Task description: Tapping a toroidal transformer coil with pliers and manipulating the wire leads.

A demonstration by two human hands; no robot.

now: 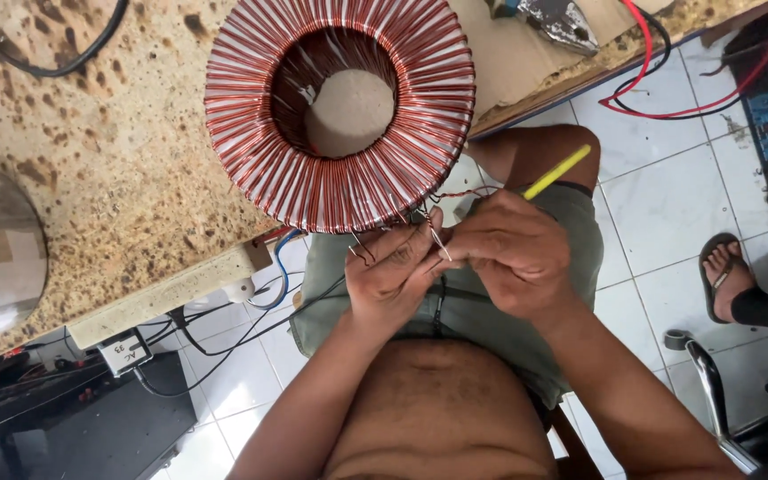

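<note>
Speckled granite worktop [117, 151] over white tiled floor [668, 196]. Big toroidal coil [340, 116] wound in copper wire sits at the counter's edge, right above both hands. Left hand [393, 271] pinches the coil's wire leads [433, 233]; right hand [513, 253] grips a yellow-handled tool [557, 172] against them. Red and black cables [668, 80] lie upper right, someone's sandalled foot [724, 276] nearby.
</note>
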